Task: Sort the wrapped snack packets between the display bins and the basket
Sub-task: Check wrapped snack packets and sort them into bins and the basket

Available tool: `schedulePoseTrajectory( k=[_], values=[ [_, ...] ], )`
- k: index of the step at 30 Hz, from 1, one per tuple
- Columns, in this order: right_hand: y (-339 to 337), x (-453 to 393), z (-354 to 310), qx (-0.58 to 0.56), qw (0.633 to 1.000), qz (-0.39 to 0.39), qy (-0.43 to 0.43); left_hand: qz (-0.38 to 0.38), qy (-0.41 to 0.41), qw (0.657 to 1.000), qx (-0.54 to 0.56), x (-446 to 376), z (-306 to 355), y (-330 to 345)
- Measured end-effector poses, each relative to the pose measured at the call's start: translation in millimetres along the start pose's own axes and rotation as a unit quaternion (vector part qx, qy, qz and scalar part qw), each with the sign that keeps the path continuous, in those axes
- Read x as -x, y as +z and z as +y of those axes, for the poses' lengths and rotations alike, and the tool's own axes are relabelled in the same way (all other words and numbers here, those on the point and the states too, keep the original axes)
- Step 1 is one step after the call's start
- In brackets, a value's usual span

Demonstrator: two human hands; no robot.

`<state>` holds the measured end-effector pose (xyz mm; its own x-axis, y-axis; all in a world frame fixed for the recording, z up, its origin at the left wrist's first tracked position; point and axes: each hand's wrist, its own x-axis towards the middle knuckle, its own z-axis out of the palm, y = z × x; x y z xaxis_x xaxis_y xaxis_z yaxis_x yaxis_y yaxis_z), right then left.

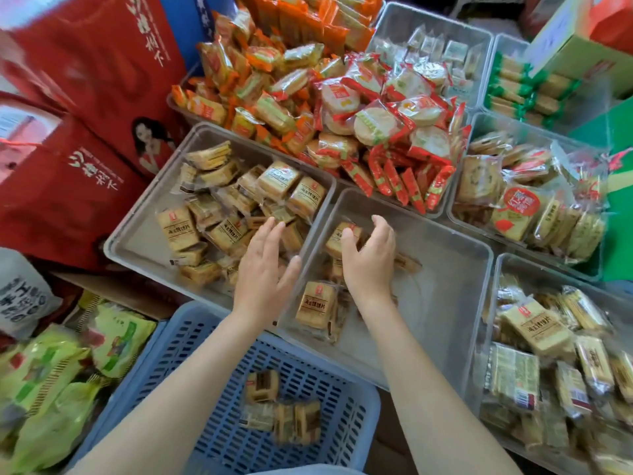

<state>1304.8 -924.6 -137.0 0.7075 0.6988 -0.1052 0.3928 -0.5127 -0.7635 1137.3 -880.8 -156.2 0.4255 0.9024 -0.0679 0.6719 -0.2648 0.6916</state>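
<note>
Two clear display bins sit in front of me. The left bin (137,241) is piled with tan wrapped snack packets (178,228). The middle bin (445,303) holds only a few. My left hand (263,269) hovers open over the wall between the two bins, holding nothing. My right hand (370,258) is inside the middle bin, fingers curled around a tan packet (342,236); whether they have closed on it I cannot tell. Another tan packet (315,305) lies at that bin's near left corner. A blue slotted basket (342,419) below holds three packets (262,385).
Red gift boxes (85,97) stand at the left, green bags (51,389) at the lower left. More clear bins behind and to the right hold orange packets (267,84), red round-cracker packets (376,121) and further tan packets (534,330). A green box (582,39) is at the upper right.
</note>
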Motion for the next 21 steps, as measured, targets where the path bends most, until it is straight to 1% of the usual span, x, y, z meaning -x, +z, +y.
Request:
schedulePoseTrajectory(
  k=[1,3,4,6,7,9,11,12,15,18,21],
  values=[
    [5.0,-2.5,-13.2,-0.027,0.999,-0.031,-0.01,0.031,-0.012,0.999,0.0,-10.0,-1.1,-9.8],
    [18.0,-9.3,-36.8,-0.049,0.994,-0.09,-0.038,0.07,-0.024,0.997,-0.001,-34.6,-1.5,-29.2],
    [25.5,-14.2,-45.8,-0.045,0.991,-0.11,-0.055,0.078,-0.022,0.997,0.0,-48.6,-1.9,-36.6],
    [39.6,-25.9,-59.6,-0.026,0.987,-0.14,-0.077,0.069,-0.019,0.997,-0.001,-77.2,-3.4,-45.8],
    [45.5,-32.6,-63.3,-0.003,0.985,-0.151,-0.084,0.056,-0.023,0.998,-0.001,-90.1,-5.3,-47.2],
    [55.1,-48.3,-63.3,0.089,0.978,-0.161,-0.102,0.026,-0.047,0.999,-0.007,-110.4,-9.0,-47.4],
    [60.1,-60.5,-57.4,0.182,0.96,-0.176,-0.12,0.004,-0.068,0.998,-0.016,-120.5,-12.4,-45.6],
    [61.6,-64.8,-53.5,0.209,0.952,-0.185,-0.127,-0.001,-0.077,0.997,-0.014,-122.6,-13.4,-44.7],
    [66.4,-70.6,-46.8,0.25,0.939,-0.186,-0.145,0.003,-0.101,0.995,-0.005,-125.6,-15.4,-43.6],
    [73.3,-73.8,-47.4,0.263,0.942,-0.156,-0.141,0.001,-0.125,0.991,0.042,-128.6,-19.0,-44.7],
    [76.7,-81.0,-49.9,0.25,0.95,-0.134,-0.135,0.016,-0.112,0.989,0.1,-126.9,-25.7,-46.7]
  ],
)
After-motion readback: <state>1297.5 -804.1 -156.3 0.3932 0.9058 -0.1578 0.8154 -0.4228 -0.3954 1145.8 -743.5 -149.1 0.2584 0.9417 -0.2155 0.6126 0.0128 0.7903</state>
